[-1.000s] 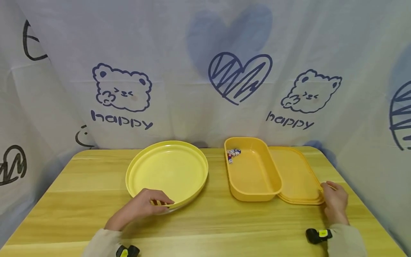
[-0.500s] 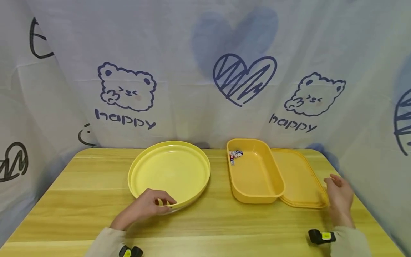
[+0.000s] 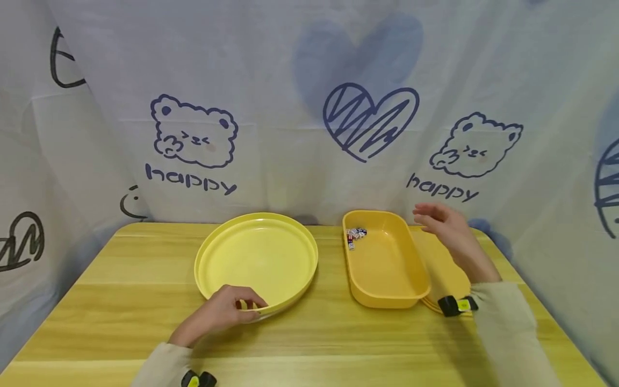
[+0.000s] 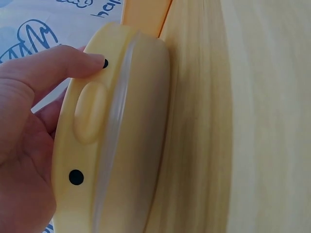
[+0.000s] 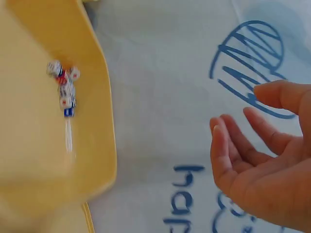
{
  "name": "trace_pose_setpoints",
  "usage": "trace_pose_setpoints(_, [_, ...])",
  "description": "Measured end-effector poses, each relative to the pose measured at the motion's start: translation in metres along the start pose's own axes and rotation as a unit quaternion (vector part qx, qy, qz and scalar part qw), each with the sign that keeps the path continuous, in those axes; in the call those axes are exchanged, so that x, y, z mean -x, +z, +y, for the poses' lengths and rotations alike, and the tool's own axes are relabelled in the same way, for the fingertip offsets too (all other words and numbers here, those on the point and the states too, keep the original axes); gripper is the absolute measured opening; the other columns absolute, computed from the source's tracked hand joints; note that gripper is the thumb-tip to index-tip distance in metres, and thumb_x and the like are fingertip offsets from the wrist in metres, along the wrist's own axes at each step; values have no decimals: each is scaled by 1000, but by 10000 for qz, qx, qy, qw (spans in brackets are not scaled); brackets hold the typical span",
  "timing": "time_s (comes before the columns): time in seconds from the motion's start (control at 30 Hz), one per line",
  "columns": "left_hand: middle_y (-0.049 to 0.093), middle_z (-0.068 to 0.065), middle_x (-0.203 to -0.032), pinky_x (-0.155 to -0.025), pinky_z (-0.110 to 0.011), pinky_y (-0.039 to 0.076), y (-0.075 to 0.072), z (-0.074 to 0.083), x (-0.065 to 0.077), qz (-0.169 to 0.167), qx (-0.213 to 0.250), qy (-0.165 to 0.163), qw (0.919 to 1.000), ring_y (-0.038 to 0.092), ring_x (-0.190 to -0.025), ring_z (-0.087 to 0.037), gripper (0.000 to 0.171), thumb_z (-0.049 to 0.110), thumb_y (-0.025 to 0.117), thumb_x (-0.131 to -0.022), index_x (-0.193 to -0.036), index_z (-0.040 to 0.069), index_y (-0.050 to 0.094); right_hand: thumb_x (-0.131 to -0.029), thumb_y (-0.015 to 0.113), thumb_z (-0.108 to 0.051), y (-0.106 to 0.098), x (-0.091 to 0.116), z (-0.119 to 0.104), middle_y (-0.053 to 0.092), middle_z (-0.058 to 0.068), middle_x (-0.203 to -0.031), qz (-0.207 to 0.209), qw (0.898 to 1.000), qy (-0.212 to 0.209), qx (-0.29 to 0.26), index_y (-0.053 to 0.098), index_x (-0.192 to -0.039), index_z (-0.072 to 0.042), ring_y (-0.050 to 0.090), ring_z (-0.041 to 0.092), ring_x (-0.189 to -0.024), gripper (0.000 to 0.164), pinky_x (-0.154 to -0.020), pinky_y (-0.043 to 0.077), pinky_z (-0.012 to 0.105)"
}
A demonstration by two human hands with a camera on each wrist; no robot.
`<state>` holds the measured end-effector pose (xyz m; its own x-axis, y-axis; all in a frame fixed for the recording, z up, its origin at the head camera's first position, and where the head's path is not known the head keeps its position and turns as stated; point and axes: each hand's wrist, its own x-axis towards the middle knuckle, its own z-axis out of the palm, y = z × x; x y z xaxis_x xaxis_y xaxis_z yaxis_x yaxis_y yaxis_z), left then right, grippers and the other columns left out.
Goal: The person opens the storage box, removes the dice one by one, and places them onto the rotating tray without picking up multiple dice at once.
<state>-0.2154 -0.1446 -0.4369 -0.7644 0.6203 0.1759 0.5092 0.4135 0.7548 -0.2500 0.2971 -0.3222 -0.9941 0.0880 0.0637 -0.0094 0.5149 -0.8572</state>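
Note:
My left hand (image 3: pixel 217 314) grips the near rim of a round yellow tray (image 3: pixel 256 258) on the left half of the table. In the left wrist view the thumb presses on the tray's outer wall (image 4: pixel 90 111), beside a raised oval and two black dots; the other fingers go over the rim and are partly hidden. My right hand (image 3: pixel 452 236) is in the air, fingers loosely bent and holding nothing, right of the orange rectangular box (image 3: pixel 387 269). Several small dice (image 5: pixel 65 87) lie together inside the box against its left wall.
A flat orange lid (image 3: pixel 437 263) lies under the box's right side, partly covered by the right wrist. The wooden table (image 3: pixel 290 344) reaches back to a white curtain (image 3: pixel 280 134) printed with hearts and bears.
My right hand has let go of the lid's right edge, risen and moved left and away, toward the back of the box. The left hand still grips the tray rim.

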Motion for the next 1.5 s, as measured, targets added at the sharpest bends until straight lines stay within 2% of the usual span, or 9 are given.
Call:
trace_pose_setpoints(0.17, [66, 7, -85, -64, -25, 45, -3, 0, 2, -62, 63, -5, 10000, 53, -77, -3, 15, 6, 71, -82, -97, 8, 74, -99, 56, -25, 16, -40, -16, 47, 19, -138, -610, 9979, 202, -92, 44, -140, 0, 44, 35, -125, 49, -104, 36, 48])
trace_pose_setpoints(0.3, [67, 6, -87, -65, -25, 45, -3, -1, 3, -97, 87, -71, 9999, 54, -78, -4, 16, 5, 71, -82, -97, 8, 74, -98, 55, -18, 32, -68, -13, 49, 18, -137, -659, 9975, 227, -104, 47, -137, 0, 44, 36, -124, 44, -104, 37, 47])
trace_pose_setpoints(0.4, [69, 4, -89, -66, -25, 46, -3, -2, 2, -110, 90, 10, 9999, 55, -78, -5, 16, 4, 70, -83, -98, 7, 74, -97, 59, -19, 47, -97, 18, 56, 13, -129, -547, 9984, 71, -129, 56, -131, -4, 51, 31, -114, 37, -98, 43, 42])
trace_pose_setpoints(0.5, [70, 3, -91, -66, -25, 46, -1, -3, 0, -132, 109, 107, 9998, 56, -79, -4, 16, 4, 70, -83, -98, 6, 74, -98, 57, -16, 61, -109, 40, 58, 15, -126, -526, 9983, 232, -129, 59, -128, -3, 52, 30, -111, 33, -96, 44, 42])
trace_pose_setpoints(0.63, [70, 4, -92, -67, -25, 46, 2, -1, -3, -189, 160, 45, 9997, 55, -79, -3, 16, 5, 69, -84, -98, 8, 75, -100, 48, -6, 75, -100, 51, 53, 23, -131, -551, 9962, 671, -71, 54, -131, 5, 48, 35, -120, 34, -101, 40, 44])
trace_pose_setpoints(0.77, [70, 6, -93, -67, -25, 45, 3, 0, -5, -225, 189, -158, 9994, 56, -79, -4, 16, 6, 69, -85, -99, 10, 75, -99, 47, -2, 84, -100, 70, 54, 24, -131, -483, 9954, 829, -76, 55, -129, 8, 49, 36, -119, 33, -99, 41, 44])
trace_pose_setpoints(1.0, [68, 9, -91, -66, -25, 45, 3, 2, -4, -258, 205, -245, 9992, 54, -78, -4, 16, 7, 70, -86, -100, 12, 75, -97, 50, -3, 96, -99, 88, 56, 22, -128, -320, 9921, 1182, -267, 58, -127, 5, 50, 35, -113, 33, -100, 39, 45])
trace_pose_setpoints(1.23, [67, 10, -88, -65, -24, 45, 5, -1, 2, -151, 102, -62, 9998, 54, -77, -1, 16, 6, 70, -84, -98, 11, 75, -94, 55, 1, 117, -99, 103, 61, 24, -119, -122, 9951, 933, -309, 63, -118, 11, 54, 31, -100, 28, -85, 45, 36])
trace_pose_setpoints(1.5, [66, 12, -89, -65, -23, 44, 2, -2, 5, -2, -101, -66, 9999, 53, -78, -1, 19, 5, 69, -82, -98, 14, 75, -87, 61, 7, 128, -105, 101, 63, 26, -114, -60, 9985, 547, 1, 65, -112, 13, 56, 36, -103, 26, -89, 45, 41])
